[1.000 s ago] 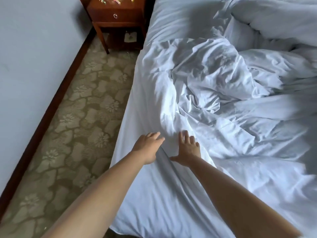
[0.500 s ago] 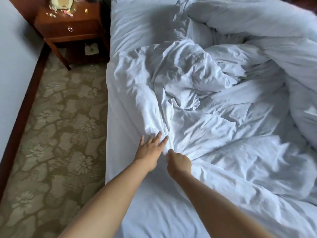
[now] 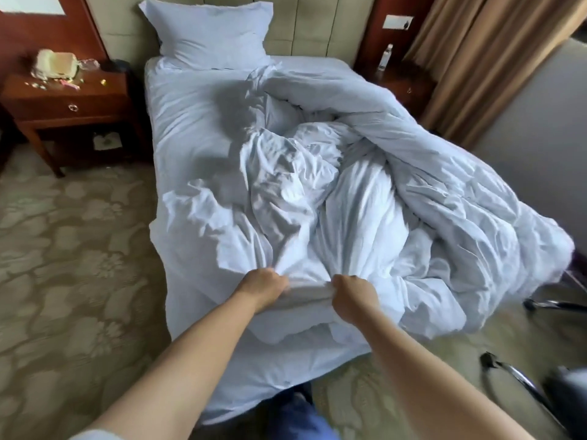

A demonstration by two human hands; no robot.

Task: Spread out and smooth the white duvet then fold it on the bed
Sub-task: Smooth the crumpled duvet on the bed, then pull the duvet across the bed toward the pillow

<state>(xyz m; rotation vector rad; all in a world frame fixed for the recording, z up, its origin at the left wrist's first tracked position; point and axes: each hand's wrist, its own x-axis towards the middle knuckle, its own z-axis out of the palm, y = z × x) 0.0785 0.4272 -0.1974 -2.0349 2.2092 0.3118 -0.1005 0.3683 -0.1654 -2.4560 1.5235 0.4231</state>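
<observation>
Head view. A single bed (image 3: 178, 128) runs from the padded headboard (image 3: 317, 23) at the far end to the foot edge nearest the person. The white duvet (image 3: 397, 192) lies crumpled on the bed, heaped along the right side and the middle, with its right portion spilling over the right edge toward the floor. The left strip of the mattress and the head end are bare sheet. A pillow (image 3: 211, 30) leans upright against the headboard at the head end.

At the foot edge, the left hand (image 3: 262, 287) and the right hand (image 3: 354, 298) are both closed in fists round a bunched fold of the duvet, fingers curled into the cloth, knuckles toward the camera. The two hands sit near each other, with a short taut band of fabric between them. Creases fan out from both grips toward the middle of the bed. Both forearms are bare and extend from the lower corners of the frame.

Left of the bed stands a wooden nightstand (image 3: 68, 100) with a drawer; a pale bag (image 3: 57, 63) and small scattered items rest on its top. At the right of the headboard, a clear bottle (image 3: 385, 58) stands on a dark surface. Tan curtains (image 3: 476, 58) hang at the far right. The floor is patterned carpet (image 3: 73, 249).
</observation>
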